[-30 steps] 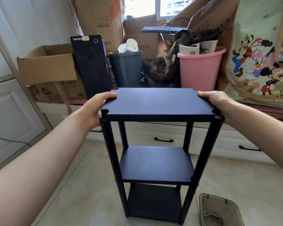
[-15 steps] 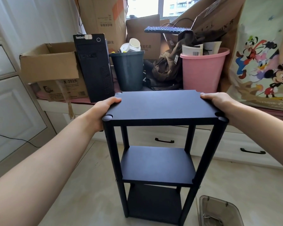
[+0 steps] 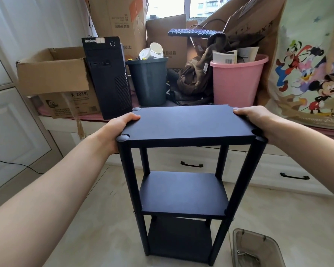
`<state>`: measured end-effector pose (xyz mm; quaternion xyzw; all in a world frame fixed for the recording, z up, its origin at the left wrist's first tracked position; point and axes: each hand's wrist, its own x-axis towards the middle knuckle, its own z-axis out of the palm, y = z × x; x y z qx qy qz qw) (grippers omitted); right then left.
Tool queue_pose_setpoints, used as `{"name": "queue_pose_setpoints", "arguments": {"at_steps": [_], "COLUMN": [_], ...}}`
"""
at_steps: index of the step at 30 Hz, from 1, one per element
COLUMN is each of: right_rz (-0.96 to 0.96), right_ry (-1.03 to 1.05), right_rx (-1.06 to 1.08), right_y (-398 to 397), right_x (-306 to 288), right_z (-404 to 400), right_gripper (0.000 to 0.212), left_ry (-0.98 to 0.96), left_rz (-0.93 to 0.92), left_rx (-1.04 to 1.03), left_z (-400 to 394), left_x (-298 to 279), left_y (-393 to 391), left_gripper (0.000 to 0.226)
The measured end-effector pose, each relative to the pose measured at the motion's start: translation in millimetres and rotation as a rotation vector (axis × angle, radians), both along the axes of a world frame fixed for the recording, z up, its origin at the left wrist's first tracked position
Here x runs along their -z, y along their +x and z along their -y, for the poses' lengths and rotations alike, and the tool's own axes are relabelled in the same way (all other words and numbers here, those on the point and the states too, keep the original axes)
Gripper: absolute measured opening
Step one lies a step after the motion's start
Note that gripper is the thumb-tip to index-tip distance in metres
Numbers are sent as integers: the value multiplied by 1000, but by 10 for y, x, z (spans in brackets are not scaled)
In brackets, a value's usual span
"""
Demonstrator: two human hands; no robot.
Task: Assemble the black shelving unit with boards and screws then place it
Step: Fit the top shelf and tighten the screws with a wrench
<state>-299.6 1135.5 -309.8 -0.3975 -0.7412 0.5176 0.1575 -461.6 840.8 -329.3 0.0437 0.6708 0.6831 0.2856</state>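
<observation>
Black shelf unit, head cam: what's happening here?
A person holds the black shelving unit by its top board, the left hand on the left edge and the right hand on the right edge. All three boards sit on the four posts, so it looks assembled. It stands upright over the tiled floor in front of the cluttered window bench; whether its feet touch the floor cannot be told. A clear plastic bin with small hardware sits by its right foot.

- Shelving unit [image 3: 189, 126]: matte black boards and posts.
- Behind it, right: plain pink bucket [image 3: 237, 81].
- Behind it, left: dark grey bin [image 3: 148, 81], black computer tower [image 3: 107, 78].
- Far right: cream bag [image 3: 312, 60], colourful cartoon print.
</observation>
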Motion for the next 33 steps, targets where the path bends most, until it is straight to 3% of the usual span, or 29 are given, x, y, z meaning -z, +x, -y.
{"name": "queue_pose_setpoints", "arguments": {"at_steps": [23, 33], "right_rz": [-129, -71], "right_ry": [-116, -40], "right_rx": [-48, -51], "right_y": [-9, 22], "right_x": [69, 66], "right_z": [-12, -10], "right_gripper": [18, 27], "left_ry": [-5, -17], "left_rz": [-13, -28], "left_rx": [15, 13], "left_z": [4, 33], "left_x": [24, 27], "left_y": [25, 23], "left_gripper": [22, 25]}}
